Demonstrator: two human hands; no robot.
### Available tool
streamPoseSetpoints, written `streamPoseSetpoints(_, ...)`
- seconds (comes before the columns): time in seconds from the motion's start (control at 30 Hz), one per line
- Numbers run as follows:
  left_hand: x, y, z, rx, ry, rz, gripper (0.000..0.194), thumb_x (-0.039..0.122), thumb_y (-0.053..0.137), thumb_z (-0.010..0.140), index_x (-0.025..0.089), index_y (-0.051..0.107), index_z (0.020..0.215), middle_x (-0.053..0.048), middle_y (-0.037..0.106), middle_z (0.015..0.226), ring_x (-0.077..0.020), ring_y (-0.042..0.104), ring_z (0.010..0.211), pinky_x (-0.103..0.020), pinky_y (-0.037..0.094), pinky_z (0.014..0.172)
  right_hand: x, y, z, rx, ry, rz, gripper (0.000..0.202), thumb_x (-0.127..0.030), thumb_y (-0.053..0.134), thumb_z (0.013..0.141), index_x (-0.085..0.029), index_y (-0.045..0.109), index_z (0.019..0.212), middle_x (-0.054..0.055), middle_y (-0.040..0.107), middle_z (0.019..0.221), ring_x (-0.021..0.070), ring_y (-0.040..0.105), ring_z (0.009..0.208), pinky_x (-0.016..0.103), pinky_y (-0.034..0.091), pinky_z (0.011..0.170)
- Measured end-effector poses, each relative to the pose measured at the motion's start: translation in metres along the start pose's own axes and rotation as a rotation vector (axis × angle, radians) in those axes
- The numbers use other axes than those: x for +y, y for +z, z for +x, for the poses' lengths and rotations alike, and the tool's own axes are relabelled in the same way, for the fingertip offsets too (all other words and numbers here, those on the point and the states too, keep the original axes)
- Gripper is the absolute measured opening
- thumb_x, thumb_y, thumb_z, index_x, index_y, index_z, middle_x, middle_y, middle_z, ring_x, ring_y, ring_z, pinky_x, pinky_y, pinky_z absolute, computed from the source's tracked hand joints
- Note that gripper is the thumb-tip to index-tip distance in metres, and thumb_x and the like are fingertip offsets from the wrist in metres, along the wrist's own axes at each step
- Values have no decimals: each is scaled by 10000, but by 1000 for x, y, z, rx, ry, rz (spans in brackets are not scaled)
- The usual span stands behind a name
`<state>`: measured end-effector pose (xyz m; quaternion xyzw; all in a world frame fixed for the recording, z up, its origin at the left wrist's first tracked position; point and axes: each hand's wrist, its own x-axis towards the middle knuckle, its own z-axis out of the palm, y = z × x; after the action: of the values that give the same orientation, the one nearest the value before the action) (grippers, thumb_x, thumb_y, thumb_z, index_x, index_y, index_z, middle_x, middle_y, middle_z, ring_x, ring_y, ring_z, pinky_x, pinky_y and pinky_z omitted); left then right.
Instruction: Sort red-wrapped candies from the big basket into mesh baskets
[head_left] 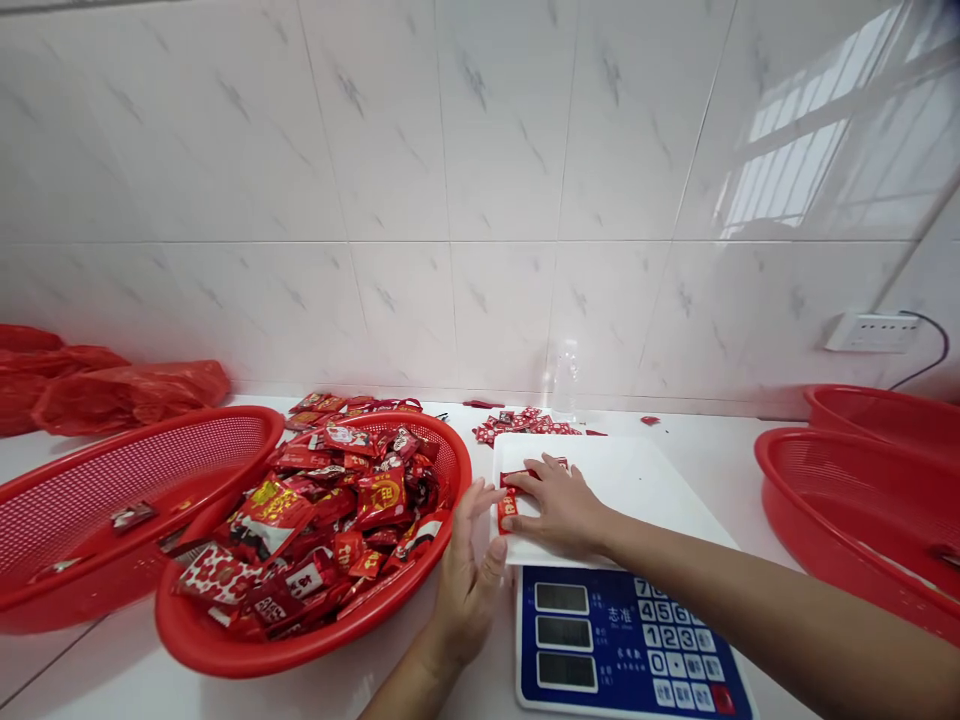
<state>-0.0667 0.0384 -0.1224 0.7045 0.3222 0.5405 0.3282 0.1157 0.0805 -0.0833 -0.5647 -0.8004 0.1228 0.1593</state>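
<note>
My right hand (559, 505) reaches over the white weighing pan (622, 480) of a digital scale, palm down with its fingers spread. Its thumb and fingertips rest on small red candy packets (508, 512) near the pan's left edge. Part of the packets is hidden under the fingers. Beside that edge my left hand (469, 575) is held up with open, slightly curved fingers, one fingertip close to the packets. The blue scale panel (622, 640) faces me, its displays dark.
Left of the scale stands a red basket (315, 655) heaped with red packets. Another red basket (97, 590) lies further left, with a few packets inside. Red baskets (810, 500) also stand at right. Loose packets (525, 423) lie by the wall, and red plastic bags (127, 390) at far left.
</note>
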Motion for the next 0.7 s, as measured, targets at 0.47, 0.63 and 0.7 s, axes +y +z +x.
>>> streamPoseSetpoints(0.47,2,1,-2,-19,-7,5,511,355,446,956,243,267,1422,-110,499,1357,-237,378,1331,-454,269,1120,17,-1,-3,203,-177,-69,278,-474,524,886,-207,601,895,53,575,907,177,541,806,286,415,667)
streamPoseSetpoints(0.63,-1,1,-2,-19,-24,-13,525,366,464,949,241,274,1422,-123,500,1350,-250,410,1307,-456,305,1100,19,-7,-4,254,-232,-92,228,-433,554,873,-211,602,851,29,565,857,152,540,730,268,407,637)
streamPoseSetpoints(0.7,-1,1,-1,-19,-30,-20,532,373,471,944,231,281,1420,-133,504,1340,-255,430,1289,-460,314,1094,22,-18,-6,312,-222,-82,211,-417,550,879,-214,602,850,28,565,853,151,545,734,266,415,642)
